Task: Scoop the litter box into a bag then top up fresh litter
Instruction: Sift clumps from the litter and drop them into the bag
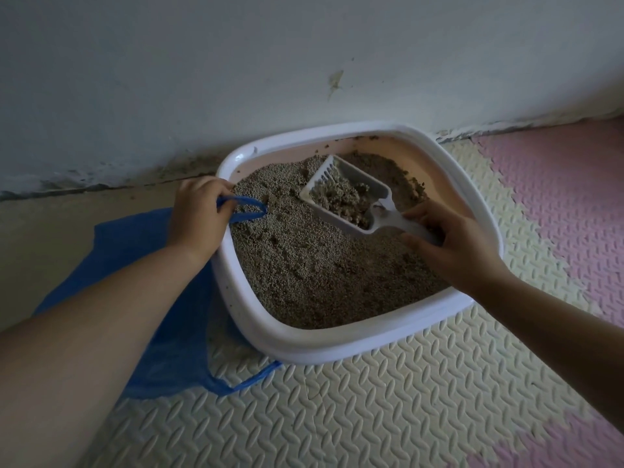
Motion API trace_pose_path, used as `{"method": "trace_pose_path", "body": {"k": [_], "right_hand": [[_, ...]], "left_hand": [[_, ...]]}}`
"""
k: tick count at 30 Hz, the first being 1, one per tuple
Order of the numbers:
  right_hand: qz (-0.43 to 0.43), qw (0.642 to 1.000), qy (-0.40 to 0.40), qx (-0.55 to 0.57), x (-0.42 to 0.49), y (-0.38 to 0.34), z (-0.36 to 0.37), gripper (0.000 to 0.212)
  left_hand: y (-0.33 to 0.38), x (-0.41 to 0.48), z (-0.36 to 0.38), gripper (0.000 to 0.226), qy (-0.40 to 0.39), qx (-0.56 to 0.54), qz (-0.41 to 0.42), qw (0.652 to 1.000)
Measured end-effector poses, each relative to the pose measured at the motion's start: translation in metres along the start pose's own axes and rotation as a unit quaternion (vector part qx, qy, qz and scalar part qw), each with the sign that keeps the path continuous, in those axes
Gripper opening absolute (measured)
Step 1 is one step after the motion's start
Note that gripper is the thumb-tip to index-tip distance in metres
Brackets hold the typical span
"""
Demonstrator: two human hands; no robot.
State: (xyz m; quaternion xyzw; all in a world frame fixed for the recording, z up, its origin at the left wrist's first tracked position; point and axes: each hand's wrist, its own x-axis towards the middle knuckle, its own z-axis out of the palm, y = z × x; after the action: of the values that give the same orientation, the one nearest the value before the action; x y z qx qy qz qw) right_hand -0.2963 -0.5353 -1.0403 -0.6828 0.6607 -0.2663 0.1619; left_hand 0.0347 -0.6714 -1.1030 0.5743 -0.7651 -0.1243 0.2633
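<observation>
The litter box (337,347), white-rimmed with a pinkish inner wall, sits on the floor between the 2 hands, its far side against a pale wall (236,62). The wall carries a brownish stain (336,83) above the box, and dark grime runs along its foot.

The left hand (199,214) rests at the box's left rim, fingers curled round 1 loop handle (248,208) of a blue plastic bag (162,332). The bag lies flat on the floor under that forearm and partly beneath the box.

The right hand (452,246) grips the handle of a white slotted scoop (351,194) over the box's right side. The scoop, just ahead of that hand, holds a clump (341,197) of grey litter above the litter (304,275) bed.

Below both hands spreads a cream foam mat (371,400) with a raised tread pattern. Right of the right hand the mat turns to pink tiles (557,184).
</observation>
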Motion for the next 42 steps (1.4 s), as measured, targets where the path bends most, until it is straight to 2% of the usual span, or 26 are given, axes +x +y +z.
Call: {"method": "trace_pose_path", "body": {"k": [11, 18, 32, 35, 38, 40, 42], "right_hand": [[0.008, 1.0, -0.007, 0.007, -0.008, -0.002, 0.006, 0.024], [-0.037, 0.998, -0.026, -0.046, -0.009, -0.001, 0.007, 0.024], [-0.049, 0.996, -0.067, -0.041, -0.004, -0.006, 0.01, 0.027], [-0.051, 0.995, -0.081, -0.038, -0.004, -0.012, 0.01, 0.027], [-0.046, 0.993, -0.104, -0.043, 0.0, -0.019, 0.008, 0.026], [-0.051, 0.992, -0.112, -0.036, 0.001, -0.027, 0.011, 0.024], [-0.05, 0.992, -0.113, -0.019, 0.002, -0.035, 0.015, 0.028]], "left_hand": [[-0.001, 0.0, -0.002, 0.012, -0.004, 0.004, 0.004, 1.0], [0.001, -0.001, -0.001, 0.012, -0.004, 0.009, 0.006, 1.0], [-0.001, 0.001, -0.002, 0.01, -0.02, 0.01, 0.004, 1.0], [0.004, 0.002, -0.013, 0.021, -0.067, -0.01, 0.0, 0.998], [0.008, 0.001, -0.037, 0.044, -0.129, -0.06, -0.007, 0.99], [0.006, -0.009, -0.056, 0.058, -0.13, -0.043, -0.004, 0.991], [0.0, -0.03, -0.073, 0.062, -0.09, -0.021, -0.02, 0.996]]}}
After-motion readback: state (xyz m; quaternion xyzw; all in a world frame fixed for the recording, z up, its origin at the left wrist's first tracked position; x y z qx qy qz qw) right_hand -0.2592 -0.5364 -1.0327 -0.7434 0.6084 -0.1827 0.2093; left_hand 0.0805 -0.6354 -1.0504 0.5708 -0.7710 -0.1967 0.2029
